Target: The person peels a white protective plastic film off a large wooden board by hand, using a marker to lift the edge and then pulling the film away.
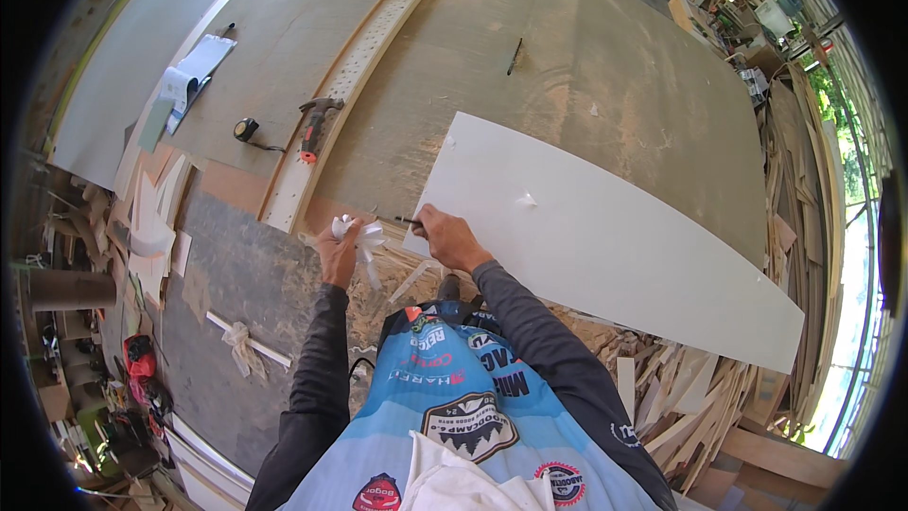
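My left hand (335,257) is closed on a crumpled bunch of white film strips (369,237), which hang out past the fingers. Beside it, my right hand (452,240) pinches a thin dark stick-like tool (407,220); its exact kind is too small to tell. That hand is at the near left edge of a white panel (567,218), which lies flat on the big table and has a long curved far side. A small scrap of white film (526,200) stands up from the panel's face.
Left of the panel, a claw hammer (314,129) rests on a long wooden trough (355,71). A tape measure (248,131) and papers (200,61) lie farther left on the table (605,47). A dark thin rod (515,57) lies beyond the panel. Wood offcuts (681,388) pile up at right.
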Demonstrator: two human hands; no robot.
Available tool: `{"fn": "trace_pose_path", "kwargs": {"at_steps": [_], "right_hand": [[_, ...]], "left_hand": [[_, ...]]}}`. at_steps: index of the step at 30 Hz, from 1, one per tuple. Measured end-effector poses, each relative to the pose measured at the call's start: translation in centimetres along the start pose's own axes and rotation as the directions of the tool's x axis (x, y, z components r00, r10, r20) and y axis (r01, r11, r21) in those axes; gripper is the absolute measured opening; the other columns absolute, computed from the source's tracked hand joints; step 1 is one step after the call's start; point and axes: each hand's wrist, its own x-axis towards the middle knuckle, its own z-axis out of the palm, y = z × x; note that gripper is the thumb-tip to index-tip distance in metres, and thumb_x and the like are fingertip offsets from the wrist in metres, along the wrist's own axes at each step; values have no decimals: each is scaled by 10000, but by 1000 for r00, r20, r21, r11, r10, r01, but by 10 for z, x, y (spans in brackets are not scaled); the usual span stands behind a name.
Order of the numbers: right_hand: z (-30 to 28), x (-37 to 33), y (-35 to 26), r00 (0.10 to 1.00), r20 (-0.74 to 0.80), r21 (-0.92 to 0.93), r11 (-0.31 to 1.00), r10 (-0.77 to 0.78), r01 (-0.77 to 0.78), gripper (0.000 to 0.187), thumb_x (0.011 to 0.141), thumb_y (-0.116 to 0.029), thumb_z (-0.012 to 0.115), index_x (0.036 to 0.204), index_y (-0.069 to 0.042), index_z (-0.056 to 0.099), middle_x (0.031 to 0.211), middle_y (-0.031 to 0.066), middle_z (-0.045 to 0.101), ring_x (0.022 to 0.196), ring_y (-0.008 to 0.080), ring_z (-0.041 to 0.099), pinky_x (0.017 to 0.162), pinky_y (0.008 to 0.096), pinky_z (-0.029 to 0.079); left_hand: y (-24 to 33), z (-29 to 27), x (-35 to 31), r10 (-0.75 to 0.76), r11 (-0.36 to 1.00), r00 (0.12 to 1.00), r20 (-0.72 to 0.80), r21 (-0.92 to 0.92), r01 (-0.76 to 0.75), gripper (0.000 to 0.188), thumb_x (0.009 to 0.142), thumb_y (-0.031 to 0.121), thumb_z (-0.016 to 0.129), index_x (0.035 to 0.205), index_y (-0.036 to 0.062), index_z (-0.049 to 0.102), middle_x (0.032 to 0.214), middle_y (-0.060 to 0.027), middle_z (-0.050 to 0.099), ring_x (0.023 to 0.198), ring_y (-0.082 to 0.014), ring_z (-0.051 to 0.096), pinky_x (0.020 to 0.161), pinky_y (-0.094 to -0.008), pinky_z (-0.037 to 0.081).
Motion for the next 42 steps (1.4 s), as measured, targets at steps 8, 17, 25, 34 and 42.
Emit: {"fn": "trace_pose_path", "kwargs": {"at_steps": [8, 17, 25, 34, 42], "right_hand": [[3, 5, -8, 993, -99, 610, 792, 70, 5, 351, 870, -9, 658, 1220, -10, 639, 911, 131, 717, 844, 147, 654, 777, 320, 515], [-101, -68, 10, 895, -238, 413, 873, 378, -259, 296, 805, -43, 699, 1100, -42, 681, 933, 36, 729, 732, 101, 585, 679, 242, 476], [-90, -162, 25, 973, -73, -50, 973, 220, -224, 332, 712, -155, 837, 1021, -126, 720, 1099, 14, 621, 862, 265, 677, 751, 386, 546], [-80, -157, 56, 940, -164, -54, 949, 300, -312, 200, 789, -140, 772, 949, -62, 680, 942, 49, 616, 790, 301, 653, 700, 407, 517], [-101, -156, 36, 957, -15, -58, 955, 291, -291, 166, 796, -155, 769, 911, -64, 690, 998, 58, 615, 873, 296, 654, 747, 418, 516]], "left_hand": [[43, 64, -22, -98, 907, 956, 278, -370, 201, 397, 995, 379, 558, 1117, 9, 637, 954, -33, 668, 865, -103, 611, 772, -249, 474], [27, 83, 10, -65, 983, 995, -79, -174, 51, 453, 962, 459, 638, 689, 105, 561, 648, 58, 495, 576, -56, 437, 513, -268, 347], [2, 126, 32, -134, 844, 982, -136, -535, 41, 405, 965, 392, 585, 692, 102, 509, 681, 21, 479, 625, -84, 468, 573, -277, 393], [-16, 143, 1, 493, 761, 819, 293, 310, -569, 148, 906, 125, 580, 1000, 19, 620, 1088, -146, 536, 1005, -301, 512, 864, -397, 425], [10, 126, -20, 448, 430, 630, 634, 465, -774, 377, 915, 188, 604, 1261, 43, 568, 1399, -209, 424, 1372, -409, 315, 1084, -546, 279]]}}
